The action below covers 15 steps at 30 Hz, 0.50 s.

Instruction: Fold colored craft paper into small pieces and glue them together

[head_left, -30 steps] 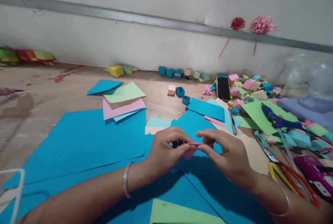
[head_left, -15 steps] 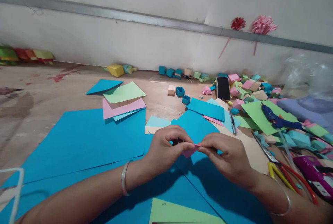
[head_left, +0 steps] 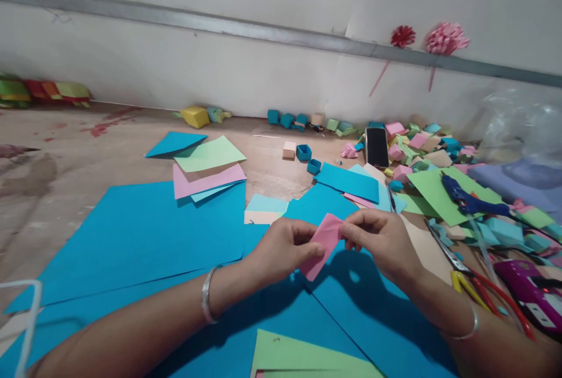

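A small pink paper strip is held tilted above the blue sheets. My left hand pinches its left side between thumb and fingers. At the strip's upper right end, the fingertips of my right hand close on the edge. Dark shadows of both hands fall on the blue paper beneath. A light green sheet lies at the near edge of the view.
Folded coloured papers lie behind on the left. To the right are a phone, a blue glue gun, scissors, a magenta device and several small paper boxes. A wall stands behind.
The pink paper, earlier seen nearly edge-on between both hands, now shows its broad face. My right hand has moved up slightly and my left hand grips lower on the strip.
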Each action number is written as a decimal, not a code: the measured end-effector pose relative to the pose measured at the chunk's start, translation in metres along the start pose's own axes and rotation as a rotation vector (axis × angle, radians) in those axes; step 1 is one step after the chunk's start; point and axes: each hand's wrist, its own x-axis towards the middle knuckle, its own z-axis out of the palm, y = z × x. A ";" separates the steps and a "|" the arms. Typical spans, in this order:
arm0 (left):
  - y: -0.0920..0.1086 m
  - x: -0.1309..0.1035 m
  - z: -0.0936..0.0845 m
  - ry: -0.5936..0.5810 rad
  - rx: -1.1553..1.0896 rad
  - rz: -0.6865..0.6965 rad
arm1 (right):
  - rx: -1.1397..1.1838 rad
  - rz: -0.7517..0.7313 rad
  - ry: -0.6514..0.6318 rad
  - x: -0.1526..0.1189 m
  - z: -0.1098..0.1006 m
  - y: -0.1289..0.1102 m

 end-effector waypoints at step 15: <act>-0.015 0.015 -0.018 -0.025 -0.506 -0.283 | 0.047 0.038 0.072 0.021 -0.001 0.019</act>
